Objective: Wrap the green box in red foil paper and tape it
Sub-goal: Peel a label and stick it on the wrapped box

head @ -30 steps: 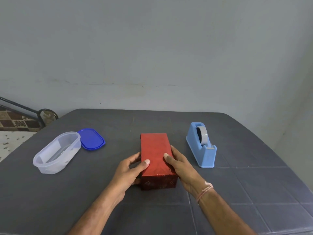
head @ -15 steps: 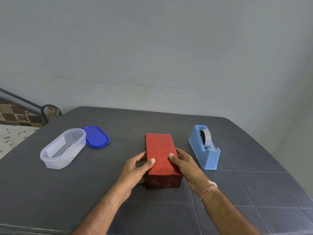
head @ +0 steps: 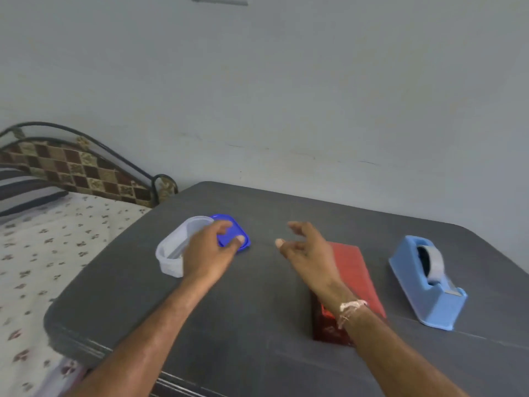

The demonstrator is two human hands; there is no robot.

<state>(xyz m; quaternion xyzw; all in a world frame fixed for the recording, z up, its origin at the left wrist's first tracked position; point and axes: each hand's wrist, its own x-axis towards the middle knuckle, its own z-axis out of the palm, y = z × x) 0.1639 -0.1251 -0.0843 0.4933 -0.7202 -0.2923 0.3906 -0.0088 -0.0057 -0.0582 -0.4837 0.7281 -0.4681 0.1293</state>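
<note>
Beneath right hand [head: 307,250] — wrapped box [head: 355,279]

Left hand [head: 206,253] outstretched, right hand [head: 307,247] raised, fingers spread

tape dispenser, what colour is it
Light blue; the tape dispenser shows best in the head view, the only one.

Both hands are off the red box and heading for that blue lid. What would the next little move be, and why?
Probably closing the left hand on the blue lid. The red box lies fully wrapped, with no green showing and neither hand on it. The left fingers are already spread at the lid beside the tub; the right hand hovers open, holding nothing.
</note>
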